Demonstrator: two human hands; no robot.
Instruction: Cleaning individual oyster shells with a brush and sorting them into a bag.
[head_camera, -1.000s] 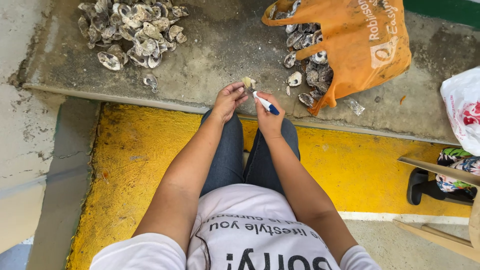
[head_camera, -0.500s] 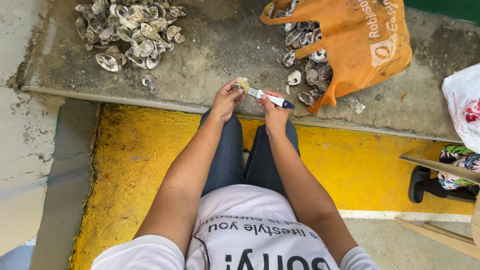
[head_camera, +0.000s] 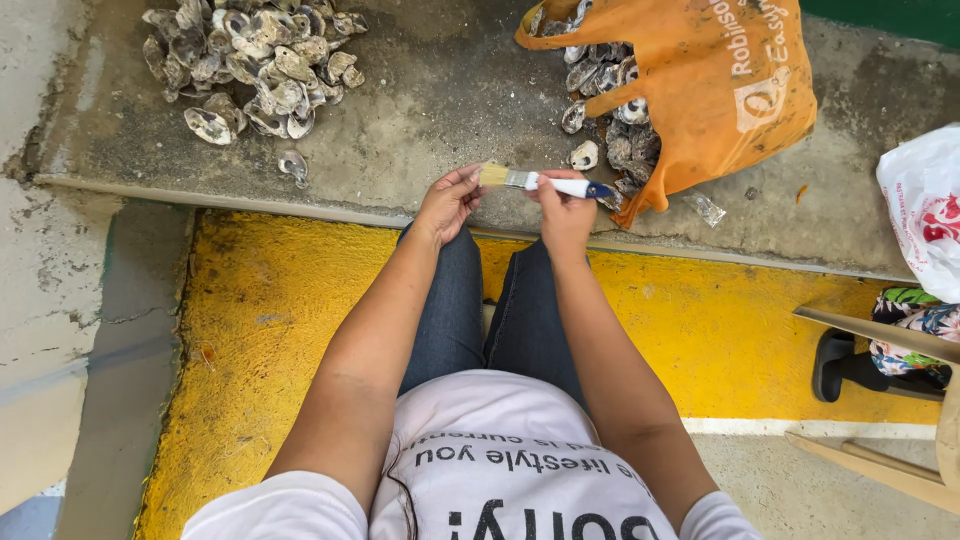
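My right hand (head_camera: 565, 215) grips a small paintbrush (head_camera: 555, 185) with a white handle and a blue end, held level over the concrete ledge (head_camera: 440, 130). Its pale bristles point left and meet the fingertips of my left hand (head_camera: 450, 200). That hand is curled with its back to the camera, so anything in its palm is hidden. Both hands hover above my knees in blue jeans. A loose oyster shell (head_camera: 584, 155) lies on the ledge just beyond the brush.
A pile of oyster shells (head_camera: 250, 60) lies at the far left of the ledge. An orange bag (head_camera: 720, 80) spills more shells (head_camera: 610, 100) at the right. A white plastic bag (head_camera: 925, 210), a black sandal (head_camera: 835, 365) and wooden slats (head_camera: 870, 330) sit at right. A yellow painted strip (head_camera: 250, 330) runs below.
The brush has swung from slanting down to the right to nearly level, bristles now at my left fingertips. Both hands stay close together in front of my knees.
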